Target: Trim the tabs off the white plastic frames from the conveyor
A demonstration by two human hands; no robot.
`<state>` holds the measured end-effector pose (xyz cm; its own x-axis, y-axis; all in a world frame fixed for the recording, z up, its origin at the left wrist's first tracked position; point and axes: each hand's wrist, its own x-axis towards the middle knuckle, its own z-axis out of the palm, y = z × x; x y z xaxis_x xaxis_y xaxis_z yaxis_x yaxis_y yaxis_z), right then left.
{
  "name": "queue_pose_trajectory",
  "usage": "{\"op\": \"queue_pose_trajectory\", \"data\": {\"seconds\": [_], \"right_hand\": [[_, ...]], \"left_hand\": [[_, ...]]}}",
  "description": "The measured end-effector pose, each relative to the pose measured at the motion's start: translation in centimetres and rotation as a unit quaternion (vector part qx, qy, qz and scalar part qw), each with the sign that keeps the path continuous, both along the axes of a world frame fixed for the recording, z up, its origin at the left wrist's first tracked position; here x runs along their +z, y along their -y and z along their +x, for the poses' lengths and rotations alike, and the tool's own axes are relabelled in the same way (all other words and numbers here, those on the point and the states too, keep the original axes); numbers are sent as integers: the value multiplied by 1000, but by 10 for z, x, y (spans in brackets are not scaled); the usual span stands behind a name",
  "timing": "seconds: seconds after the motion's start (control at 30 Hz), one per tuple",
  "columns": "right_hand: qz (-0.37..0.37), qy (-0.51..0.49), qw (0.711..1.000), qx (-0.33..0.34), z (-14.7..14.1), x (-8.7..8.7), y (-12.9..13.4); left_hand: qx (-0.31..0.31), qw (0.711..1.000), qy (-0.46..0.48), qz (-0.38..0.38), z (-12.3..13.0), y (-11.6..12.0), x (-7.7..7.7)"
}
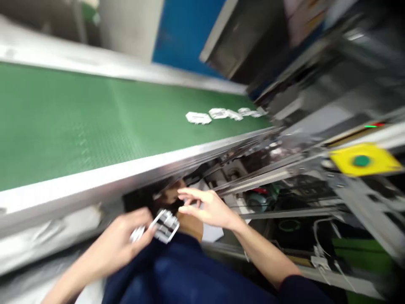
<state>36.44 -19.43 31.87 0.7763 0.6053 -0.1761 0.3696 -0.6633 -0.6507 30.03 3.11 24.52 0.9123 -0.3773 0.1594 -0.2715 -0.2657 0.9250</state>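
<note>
My left hand point(128, 236), at the lower left, is closed on a white plastic frame part point(166, 226) with rectangular openings. Another bit of white shows between the fingers of that hand; its shape is blurred. To the right of the frame part, my right hand point(207, 207) has its thumb and fingers apart and nothing between them. It does not touch the part. Several white plastic parts point(198, 118) lie in a row on the green conveyor belt point(95, 122), toward its right end.
The belt's pale metal rail point(152, 162) runs between the belt and my hands. Machinery with metal bars and cables fills the right side, with a yellow plate bearing a green button point(361, 161). Cardboard point(192, 223) shows below my right hand.
</note>
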Motion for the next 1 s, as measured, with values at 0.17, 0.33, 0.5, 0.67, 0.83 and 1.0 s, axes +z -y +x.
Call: {"op": "queue_pose_trajectory", "data": {"seconds": [0.17, 0.33, 0.5, 0.67, 0.83, 1.0], "right_hand": [[40, -126, 988, 86, -25, -52, -46], [42, -205, 968, 141, -24, -54, -47], [49, -204, 947, 245, -9, -44, -53], [46, -217, 926, 306, -10, -50, -49], [57, -219, 924, 308, -13, -56, -38], [63, -271, 922, 267, -16, -60, -28]], "left_hand": [[94, 993, -66, -39, -46, -12, -20], [132, 976, -120, -127, -61, -11, -34], [77, 976, -143, -144, -70, -1, -40], [54, 969, -168, -174, -73, 5, -45], [50, 960, -182, -206, -75, 16, -51], [46, 960, -180, -208, -76, 23, -53]]}}
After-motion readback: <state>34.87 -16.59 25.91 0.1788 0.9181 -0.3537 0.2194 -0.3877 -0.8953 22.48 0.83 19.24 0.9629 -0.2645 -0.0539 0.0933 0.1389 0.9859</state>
